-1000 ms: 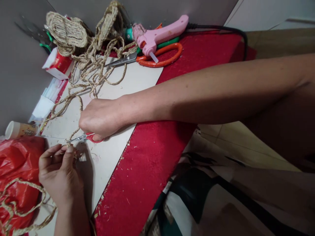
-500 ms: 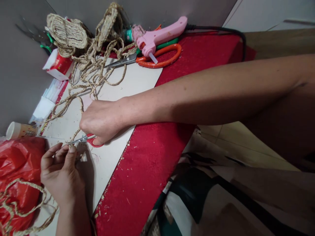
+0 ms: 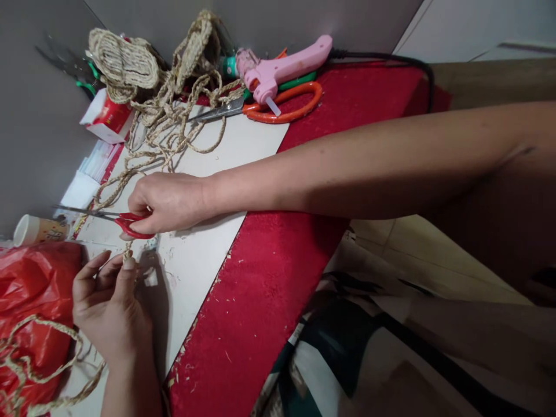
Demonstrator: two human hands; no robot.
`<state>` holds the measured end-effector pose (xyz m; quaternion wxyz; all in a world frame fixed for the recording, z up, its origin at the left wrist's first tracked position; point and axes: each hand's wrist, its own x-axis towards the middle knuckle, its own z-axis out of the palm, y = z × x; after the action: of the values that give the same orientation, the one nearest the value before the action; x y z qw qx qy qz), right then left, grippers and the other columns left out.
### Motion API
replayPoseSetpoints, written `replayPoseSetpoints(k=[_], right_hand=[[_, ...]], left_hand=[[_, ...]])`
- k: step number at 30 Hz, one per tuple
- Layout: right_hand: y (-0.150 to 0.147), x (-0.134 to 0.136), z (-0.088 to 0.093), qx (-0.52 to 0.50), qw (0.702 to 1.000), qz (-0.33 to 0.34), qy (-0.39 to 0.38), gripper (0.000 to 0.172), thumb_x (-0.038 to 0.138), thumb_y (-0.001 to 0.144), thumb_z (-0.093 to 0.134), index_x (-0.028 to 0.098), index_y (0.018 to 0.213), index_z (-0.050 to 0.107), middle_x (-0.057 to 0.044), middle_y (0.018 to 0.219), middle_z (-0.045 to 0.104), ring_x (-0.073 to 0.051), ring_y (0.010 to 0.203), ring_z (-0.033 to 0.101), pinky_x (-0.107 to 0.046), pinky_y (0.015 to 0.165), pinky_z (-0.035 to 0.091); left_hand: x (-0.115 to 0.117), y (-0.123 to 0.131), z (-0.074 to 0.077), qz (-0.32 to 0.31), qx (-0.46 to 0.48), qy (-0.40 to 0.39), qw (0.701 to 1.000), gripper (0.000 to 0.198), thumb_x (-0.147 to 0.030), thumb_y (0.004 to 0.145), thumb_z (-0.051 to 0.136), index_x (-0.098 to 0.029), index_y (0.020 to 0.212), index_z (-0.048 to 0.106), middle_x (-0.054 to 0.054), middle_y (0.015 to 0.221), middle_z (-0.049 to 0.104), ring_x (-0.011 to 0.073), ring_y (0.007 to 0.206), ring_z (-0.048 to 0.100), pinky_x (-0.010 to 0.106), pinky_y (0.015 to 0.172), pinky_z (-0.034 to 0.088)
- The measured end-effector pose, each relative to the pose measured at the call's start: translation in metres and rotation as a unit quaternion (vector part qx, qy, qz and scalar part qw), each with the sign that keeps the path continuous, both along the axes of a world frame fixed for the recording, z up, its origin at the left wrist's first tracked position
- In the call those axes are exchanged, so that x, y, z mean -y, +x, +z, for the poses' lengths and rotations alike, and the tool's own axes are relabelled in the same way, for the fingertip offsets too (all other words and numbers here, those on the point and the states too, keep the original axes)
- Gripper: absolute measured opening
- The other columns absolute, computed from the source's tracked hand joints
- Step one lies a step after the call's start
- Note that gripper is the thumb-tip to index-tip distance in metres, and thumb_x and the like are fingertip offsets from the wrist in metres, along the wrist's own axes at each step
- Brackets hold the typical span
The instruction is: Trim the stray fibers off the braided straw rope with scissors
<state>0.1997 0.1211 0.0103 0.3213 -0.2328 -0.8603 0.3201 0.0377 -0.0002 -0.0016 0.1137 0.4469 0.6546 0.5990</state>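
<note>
My left hand (image 3: pixel 113 315) is closed in a pinch between thumb and forefinger on a braided straw cord (image 3: pixel 127 252). A short piece of the cord stands up above the fingertips, close under my right thumb. My right hand (image 3: pixel 169 200) grips small scissors by their red handles (image 3: pixel 138 227), the dark blades (image 3: pixel 89 212) pointing left, clear of the pinched cord. Whether the cord's upper end touches my right thumb I cannot tell. More loose cord (image 3: pixel 141 156) lies in loops just beyond my right hand. Another length of straw cord (image 3: pixel 78 399) curls at lower left.
A pink glue gun (image 3: pixel 286 66) lies over orange-handled scissors (image 3: pixel 299 104) at the back. Bundled cord (image 3: pixel 125 61), a red-and-white box (image 3: pixel 108 119), a paper cup (image 3: pixel 37 230) and a red plastic bag (image 3: pixel 39 284) line the left. A white board (image 3: pixel 191 266) covers part of the red cloth (image 3: pixel 256 289).
My right hand has moved the scissors up and left, away from the cord at my left fingertips. The blades now point out past the cord. My left hand keeps its pinch almost unmoved.
</note>
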Motion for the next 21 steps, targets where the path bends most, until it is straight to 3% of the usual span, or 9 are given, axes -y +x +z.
replayPoseSetpoints(k=[2, 5, 9, 11, 14, 16, 19, 21], right_hand=[[-0.004, 0.004, -0.005, -0.058, 0.990, 0.041, -0.120, 0.031, 0.029, 0.085, 0.063, 0.015, 0.060, 0.051, 0.008, 0.049, 0.037, -0.004, 0.052, 0.040, -0.018, 0.049, 0.029], [-0.010, 0.012, -0.013, -0.120, 0.929, 0.136, -0.322, 0.020, 0.037, 0.088, 0.059, 0.017, 0.093, 0.063, 0.006, 0.061, 0.054, -0.006, 0.049, 0.051, -0.018, 0.044, 0.037], [-0.016, 0.016, -0.014, -0.173, 0.878, 0.138, -0.425, 0.022, 0.028, 0.081, 0.069, 0.019, 0.100, 0.061, 0.007, 0.064, 0.057, -0.003, 0.044, 0.045, -0.015, 0.039, 0.032], [-0.019, 0.016, -0.012, -0.196, 0.858, 0.117, -0.460, 0.022, 0.020, 0.078, 0.070, 0.018, 0.097, 0.060, 0.008, 0.063, 0.057, -0.002, 0.043, 0.043, -0.014, 0.039, 0.032], [-0.025, 0.014, -0.013, -0.220, 0.842, 0.086, -0.485, 0.020, 0.009, 0.076, 0.065, 0.017, 0.091, 0.056, 0.006, 0.064, 0.059, -0.005, 0.047, 0.050, -0.015, 0.041, 0.036], [-0.030, 0.013, -0.017, -0.231, 0.845, 0.072, -0.477, 0.025, 0.006, 0.072, 0.063, 0.018, 0.091, 0.054, 0.006, 0.064, 0.059, -0.008, 0.054, 0.057, -0.016, 0.044, 0.040], [-0.035, 0.010, -0.020, -0.239, 0.861, 0.044, -0.447, 0.031, 0.006, 0.069, 0.061, 0.020, 0.095, 0.051, 0.009, 0.061, 0.056, -0.008, 0.052, 0.052, -0.017, 0.046, 0.039], [-0.038, 0.008, -0.018, -0.238, 0.887, 0.035, -0.395, 0.034, 0.005, 0.067, 0.060, 0.020, 0.095, 0.048, 0.011, 0.060, 0.052, -0.007, 0.052, 0.049, -0.017, 0.051, 0.039]], left_hand=[[0.003, 0.004, 0.001, -0.010, -0.014, 0.002, 1.000, 0.036, -0.017, 0.062, 0.083, -0.020, 0.094, 0.067, -0.001, 0.085, 0.070, 0.0128, 0.079, 0.066, 0.030, 0.079, 0.054], [0.009, 0.007, 0.000, -0.039, -0.026, -0.012, 0.999, 0.034, -0.022, 0.069, 0.081, -0.024, 0.101, 0.067, 0.002, 0.093, 0.070, 0.0150, 0.084, 0.067, 0.033, 0.083, 0.055], [0.012, 0.007, -0.004, -0.059, -0.014, -0.035, 0.998, 0.035, -0.026, 0.071, 0.081, -0.023, 0.103, 0.067, 0.004, 0.097, 0.071, 0.0165, 0.089, 0.068, 0.030, 0.079, 0.055], [0.012, 0.007, -0.006, -0.063, 0.004, -0.054, 0.997, 0.037, -0.029, 0.070, 0.082, -0.021, 0.103, 0.067, 0.004, 0.094, 0.072, 0.0163, 0.084, 0.069, 0.028, 0.075, 0.055], [0.010, 0.007, -0.007, -0.074, 0.032, -0.076, 0.994, 0.038, -0.032, 0.070, 0.082, -0.021, 0.103, 0.068, 0.004, 0.089, 0.072, 0.0153, 0.078, 0.068, 0.027, 0.073, 0.054], [0.010, 0.007, -0.008, -0.084, 0.049, -0.082, 0.992, 0.038, -0.034, 0.070, 0.081, -0.021, 0.103, 0.067, 0.004, 0.087, 0.072, 0.0153, 0.078, 0.069, 0.027, 0.075, 0.054], [0.010, 0.005, -0.008, -0.098, 0.072, -0.082, 0.989, 0.039, -0.036, 0.071, 0.080, -0.020, 0.104, 0.065, 0.005, 0.086, 0.073, 0.0162, 0.078, 0.069, 0.028, 0.074, 0.053], [0.011, 0.002, -0.008, -0.100, 0.092, -0.088, 0.987, 0.040, -0.037, 0.071, 0.080, -0.019, 0.103, 0.064, 0.006, 0.083, 0.074, 0.0160, 0.074, 0.068, 0.028, 0.073, 0.052]])
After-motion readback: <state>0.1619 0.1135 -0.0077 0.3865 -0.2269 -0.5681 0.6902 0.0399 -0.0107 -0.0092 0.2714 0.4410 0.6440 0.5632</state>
